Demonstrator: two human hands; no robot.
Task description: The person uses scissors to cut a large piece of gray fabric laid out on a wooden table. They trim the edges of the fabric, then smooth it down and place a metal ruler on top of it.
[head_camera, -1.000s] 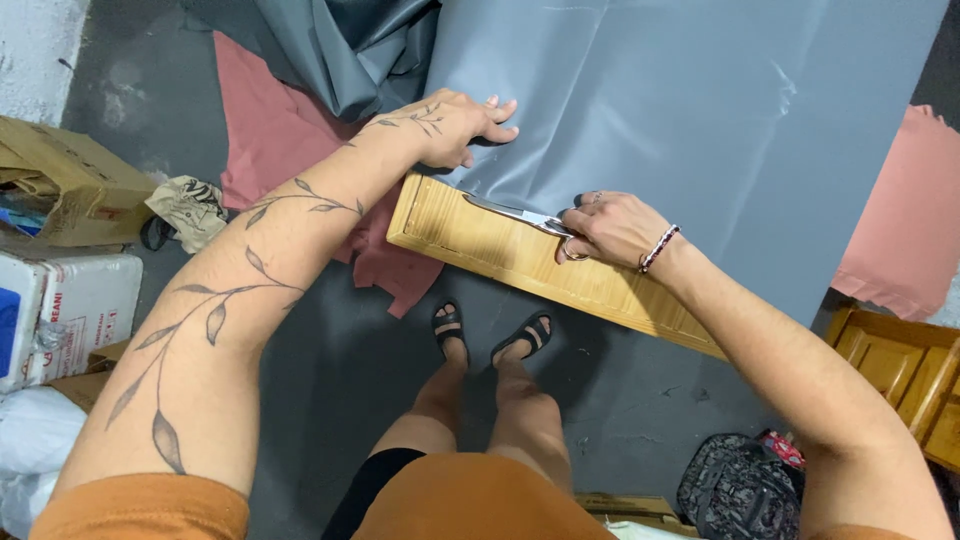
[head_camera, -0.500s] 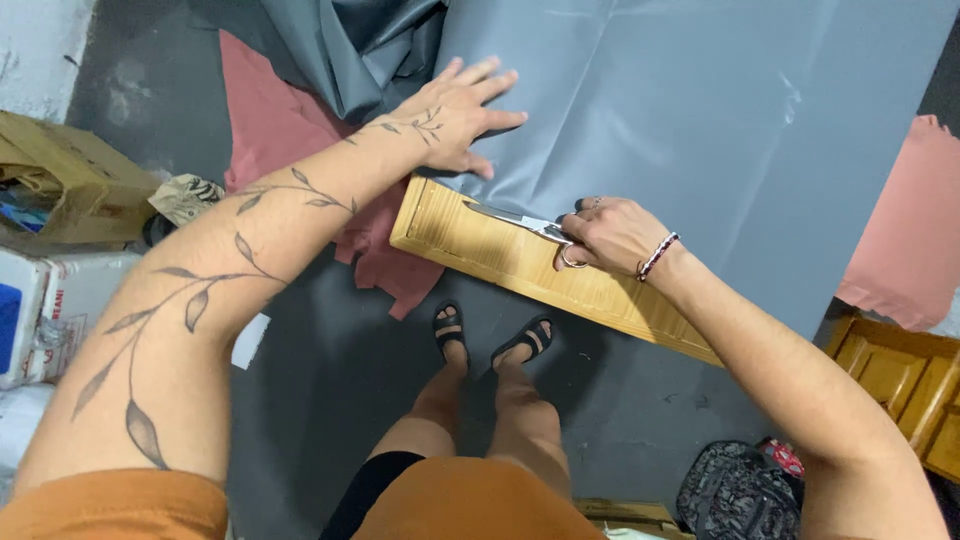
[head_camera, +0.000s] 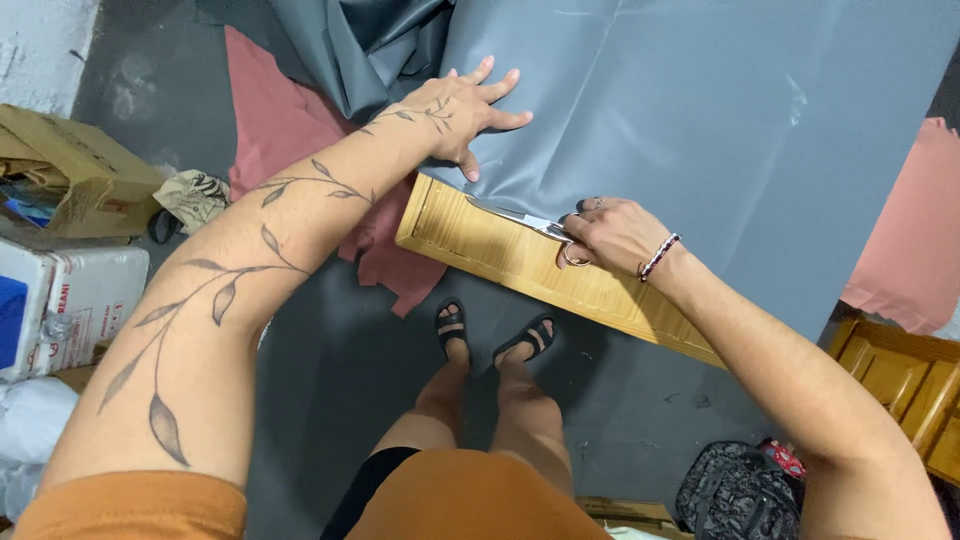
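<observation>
Left hand (head_camera: 462, 112) spread flat, pinning grey sheet (head_camera: 700, 130); right hand (head_camera: 610, 235) grips scissors (head_camera: 520, 217) — best kept tight along the wooden panel (head_camera: 520, 265) edge.

Open passage is afforded across the broad flat grey sheet (head_camera: 700, 110) beyond the wooden panel (head_camera: 520, 265), while the near left is blocked by the bunched grey folds (head_camera: 370, 45), the pink fabric scrap (head_camera: 290, 130) and the cardboard box (head_camera: 70, 175), and the right edge by a wooden cabinet (head_camera: 900, 380).
</observation>
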